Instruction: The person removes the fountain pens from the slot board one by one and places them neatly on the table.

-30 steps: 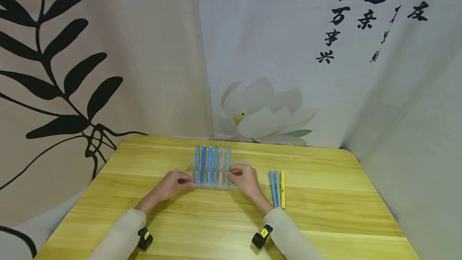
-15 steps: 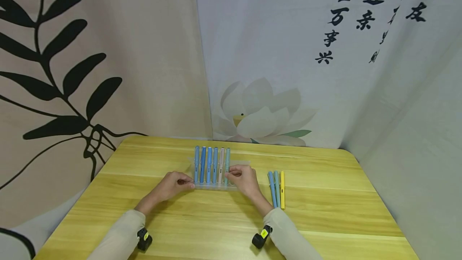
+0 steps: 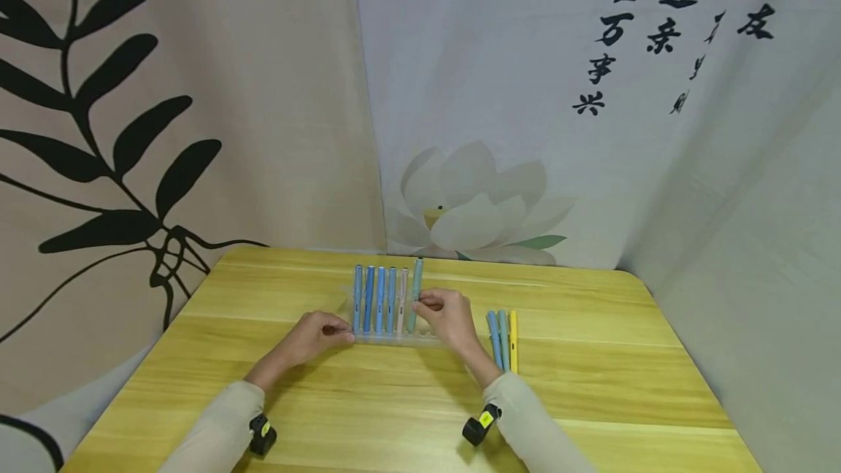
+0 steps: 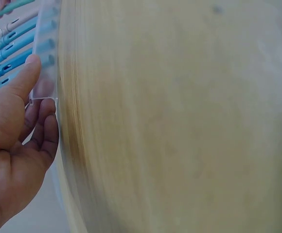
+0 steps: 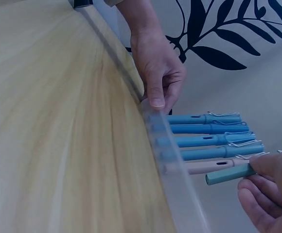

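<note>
A clear plastic pen stand (image 3: 394,340) holds a row of upright pens: several blue pens (image 3: 380,298) and a pink pen (image 3: 402,299) at their right. My left hand (image 3: 320,334) pinches the stand's left end, thumb on top and fingers at the end face in the left wrist view. In my right hand (image 3: 450,318) a green pen (image 3: 417,282) is pinched between thumb and fingers, just right of the pink one. The right wrist view shows the green pen's lower end (image 5: 223,175) out of the stand (image 5: 185,187), close beside the pink pen.
To the right of my right hand lie three loose pens on the wooden table (image 3: 624,356): a blue pen (image 3: 494,338), a green pen (image 3: 504,338) and a yellow pen (image 3: 514,341). Printed curtains (image 3: 276,130) hang behind the table.
The green pen has risen above the tops of the others and leans slightly right, lifted by my right hand, which moved up a little. My left hand stays at the stand's end.
</note>
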A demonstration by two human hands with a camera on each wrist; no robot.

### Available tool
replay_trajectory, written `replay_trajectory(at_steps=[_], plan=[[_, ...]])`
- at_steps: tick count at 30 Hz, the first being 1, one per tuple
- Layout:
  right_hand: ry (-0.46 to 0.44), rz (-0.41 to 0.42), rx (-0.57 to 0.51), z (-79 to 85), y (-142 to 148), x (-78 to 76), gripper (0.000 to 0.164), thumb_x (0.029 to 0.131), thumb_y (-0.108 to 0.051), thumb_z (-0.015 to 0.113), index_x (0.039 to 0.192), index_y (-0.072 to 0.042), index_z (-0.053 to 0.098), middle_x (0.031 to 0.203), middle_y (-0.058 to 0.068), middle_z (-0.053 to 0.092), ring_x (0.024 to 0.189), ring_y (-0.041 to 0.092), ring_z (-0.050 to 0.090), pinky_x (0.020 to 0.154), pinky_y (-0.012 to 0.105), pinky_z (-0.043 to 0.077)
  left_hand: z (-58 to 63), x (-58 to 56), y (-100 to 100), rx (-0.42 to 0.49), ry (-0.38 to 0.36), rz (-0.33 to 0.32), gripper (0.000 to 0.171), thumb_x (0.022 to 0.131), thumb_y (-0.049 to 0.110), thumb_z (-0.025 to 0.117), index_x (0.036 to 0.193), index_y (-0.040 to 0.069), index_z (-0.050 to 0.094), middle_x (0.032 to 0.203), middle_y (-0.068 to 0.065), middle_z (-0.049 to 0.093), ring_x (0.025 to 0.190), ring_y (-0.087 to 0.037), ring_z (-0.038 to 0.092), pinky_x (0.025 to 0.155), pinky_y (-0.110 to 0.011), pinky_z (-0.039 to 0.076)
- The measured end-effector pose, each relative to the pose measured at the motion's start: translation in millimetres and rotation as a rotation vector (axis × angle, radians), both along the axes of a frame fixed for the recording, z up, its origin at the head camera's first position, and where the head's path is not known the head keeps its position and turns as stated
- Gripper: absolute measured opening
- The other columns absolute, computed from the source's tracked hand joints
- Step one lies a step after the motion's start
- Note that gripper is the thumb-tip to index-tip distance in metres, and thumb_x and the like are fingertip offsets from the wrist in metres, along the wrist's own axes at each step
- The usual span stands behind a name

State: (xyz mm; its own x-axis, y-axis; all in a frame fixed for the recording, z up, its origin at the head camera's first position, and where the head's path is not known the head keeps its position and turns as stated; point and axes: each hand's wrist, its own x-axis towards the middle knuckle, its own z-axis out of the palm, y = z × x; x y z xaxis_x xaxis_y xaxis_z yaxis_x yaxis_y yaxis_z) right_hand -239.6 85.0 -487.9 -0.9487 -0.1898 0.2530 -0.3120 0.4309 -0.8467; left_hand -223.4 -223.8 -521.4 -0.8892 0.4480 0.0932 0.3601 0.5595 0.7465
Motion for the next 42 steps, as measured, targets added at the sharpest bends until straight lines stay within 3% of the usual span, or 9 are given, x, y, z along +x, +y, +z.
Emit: replay_trajectory(at_steps=[17,42], plan=[[0.001,-0.046,-0.015,12.0,25,10.4,0.024,0.092,-0.021,0.079,0.112,-0.007,0.079,0.098,0.005,0.078,0.086,0.017,0.074,0.075,0.031,0.059,0.0,-0.7,1,-0.012,-0.006,-0.002,0.018,0.098,0.027,0.071,0.104,0.013,0.079,0.096,0.004,0.075,0.080,-0.007,0.063,0.071,-0.026,0.053],[-0.009,-0.170,0.006,19.1,93,30.2,0.027,0.092,-0.022,0.079,0.114,-0.006,0.078,0.098,0.005,0.077,0.089,0.019,0.072,0.074,0.027,0.058,3.9,1.0,1,-0.021,-0.015,0.009,0.019,0.098,0.028,0.071,0.105,0.012,0.079,0.098,0.003,0.075,0.083,-0.008,0.065,0.073,-0.026,0.054]])
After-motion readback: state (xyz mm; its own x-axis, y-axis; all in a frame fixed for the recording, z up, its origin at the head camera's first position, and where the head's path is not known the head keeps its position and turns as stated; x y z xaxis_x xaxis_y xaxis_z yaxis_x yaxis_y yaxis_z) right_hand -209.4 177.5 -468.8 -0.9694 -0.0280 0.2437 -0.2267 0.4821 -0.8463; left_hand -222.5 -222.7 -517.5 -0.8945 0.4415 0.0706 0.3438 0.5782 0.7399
